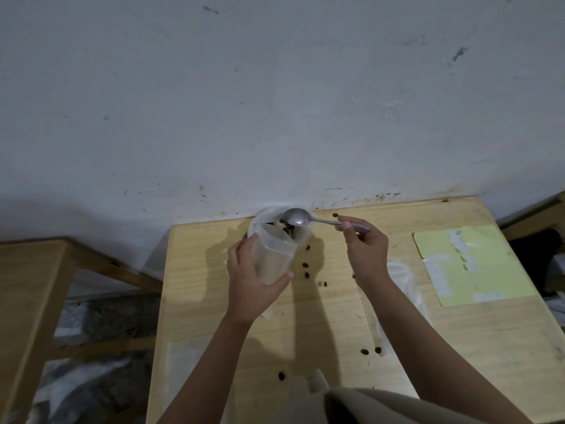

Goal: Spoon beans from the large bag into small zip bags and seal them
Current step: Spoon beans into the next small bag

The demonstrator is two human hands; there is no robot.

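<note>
1. Presently, the left hand (247,280) holds a small zip bag (273,255) upright near the far edge of the wooden table (336,325), fingers and thumb wrapped round its lower half. Judged purpose: to keep the mouth open and facing the spoon.
2. The right hand (363,249) pinches the handle of a metal spoon (295,218) between thumb and fingertips. The bowl hangs over the bag openings and appears empty, though glare makes this uncertain.
3. The large bag (301,232), clear plastic, stands directly behind the small one at the far edge, against the wall (275,102). Dark beans (286,229) show inside its mouth. Keeping the two bags touching shortens the spoon's travel, which should limit spillage.
4. Spillage is nonetheless evident: loose beans (305,266) lie scattered across the table, some just beside the small bag, others towards the near edge.
5. More clear plastic (403,276), possibly spare bags, lies right of centre under the right forearm; contents cannot be told.
6. A pale yellow sheet (470,264) with white patches lies towards the right edge, well apart from the work.
7. Assessment: filling is in hand; the held bag looks nearly empty and unsealed. Sealing is not yet done.
</note>
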